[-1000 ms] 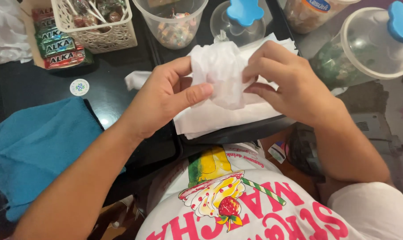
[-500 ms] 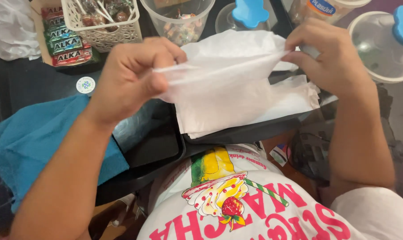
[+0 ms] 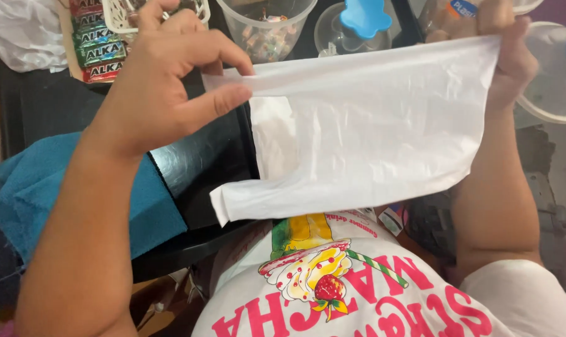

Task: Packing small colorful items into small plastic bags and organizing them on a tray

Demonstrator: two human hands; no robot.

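White plastic bag (image 3: 370,131), crumpled a second ago, now stretched flat between left hand (image 3: 164,81) and right hand (image 3: 501,50), both pinching its upper corners above the black desk (image 3: 195,162).

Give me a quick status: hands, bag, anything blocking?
Left hand pinches white plastic bag at one top corner; right hand grips the other. Bag stretched flat. Nothing blocking.

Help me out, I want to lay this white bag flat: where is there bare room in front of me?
The black tray, between the blue cloth and the white plastic bag, shows bare surface under the left hand. The far edge is crowded: candy rolls, white basket, clear tub of sweets, blue-knobbed lid. Right hand grips the bag's far corner.
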